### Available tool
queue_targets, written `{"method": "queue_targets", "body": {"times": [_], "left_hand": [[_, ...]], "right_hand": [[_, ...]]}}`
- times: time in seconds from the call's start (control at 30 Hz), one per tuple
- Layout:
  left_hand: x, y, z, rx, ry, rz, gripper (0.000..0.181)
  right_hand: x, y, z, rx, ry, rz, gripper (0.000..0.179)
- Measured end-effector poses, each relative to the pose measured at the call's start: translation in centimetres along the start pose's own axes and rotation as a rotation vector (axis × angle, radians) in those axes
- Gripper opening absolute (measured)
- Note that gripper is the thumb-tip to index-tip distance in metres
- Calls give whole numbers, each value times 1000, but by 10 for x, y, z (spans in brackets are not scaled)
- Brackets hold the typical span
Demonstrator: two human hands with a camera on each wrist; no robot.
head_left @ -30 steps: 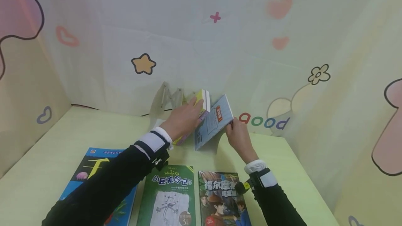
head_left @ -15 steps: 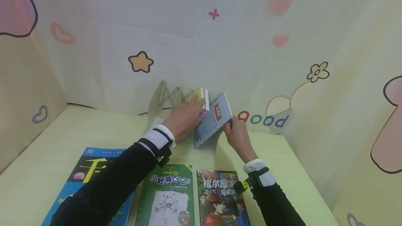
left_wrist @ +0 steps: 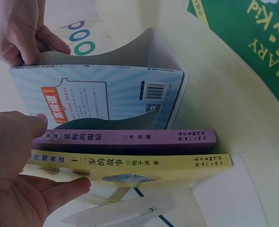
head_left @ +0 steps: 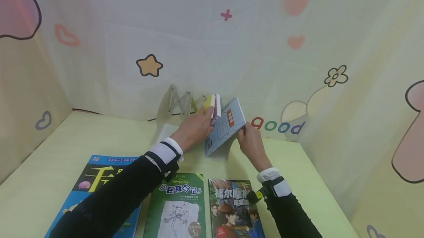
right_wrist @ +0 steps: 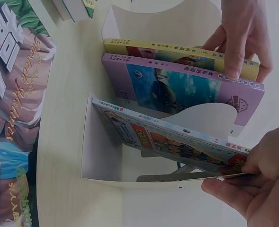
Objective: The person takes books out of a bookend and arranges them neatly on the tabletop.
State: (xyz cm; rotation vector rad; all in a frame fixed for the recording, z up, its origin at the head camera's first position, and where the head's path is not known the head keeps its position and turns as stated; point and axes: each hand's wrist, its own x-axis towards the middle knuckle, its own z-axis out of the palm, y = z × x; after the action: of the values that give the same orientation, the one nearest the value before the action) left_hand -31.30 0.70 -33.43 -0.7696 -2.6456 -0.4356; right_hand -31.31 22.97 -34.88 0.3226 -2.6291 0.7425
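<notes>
My left hand (head_left: 195,125) holds a yellow book (left_wrist: 130,169) and a purple book (left_wrist: 130,138) side by side. Its thumb lies at the purple spine, with other fingers against the yellow book's far side. Both stand in a white expandable book rack (right_wrist: 94,161), spines facing the person. In the rack's end section leans a light-blue book (head_left: 225,127), its barcode showing in the left wrist view. My right hand (head_left: 252,144) pinches this book's upper corner, thumb on its spine edge and fingers by the rack's end panel. A curved divider stands between the purple and light-blue books.
Three books lie flat in front on the pale table (head_left: 109,135): a blue one (head_left: 76,197), a green Wimpy Kid one (head_left: 179,208) and a dark one with illustrated figures (head_left: 236,208). Behind the rack hangs a printed curtain (head_left: 198,54). The rack's folding metal links (head_left: 180,102) extend left.
My left hand has shifted slightly, and the tops of the yellow and purple books now stand out separately. The right hand and light-blue book have hardly moved.
</notes>
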Motion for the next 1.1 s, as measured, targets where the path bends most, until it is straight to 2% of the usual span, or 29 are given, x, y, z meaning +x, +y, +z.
{"method": "queue_targets", "body": {"times": [0.27,0.4,0.5,0.7,0.83,0.97,1.1], "left_hand": [[-5,1,2,-19,70,-6,45],[-9,1,4,13,165,4,27],[-12,1,8,24,221,-2,22],[-21,3,16,-11,281,-54,29],[-30,7,17,-43,299,-76,46],[-39,9,16,-106,298,-92,57],[-46,6,15,-173,339,-108,59]], "right_hand": [[-1,0,0,-1,4,-6,22],[-2,1,-1,4,8,-13,22],[-3,1,0,9,9,-13,22],[-2,1,2,8,12,-17,22],[-1,1,3,4,19,-13,21],[-1,1,3,9,18,1,22],[0,2,4,10,21,-3,23]]}}
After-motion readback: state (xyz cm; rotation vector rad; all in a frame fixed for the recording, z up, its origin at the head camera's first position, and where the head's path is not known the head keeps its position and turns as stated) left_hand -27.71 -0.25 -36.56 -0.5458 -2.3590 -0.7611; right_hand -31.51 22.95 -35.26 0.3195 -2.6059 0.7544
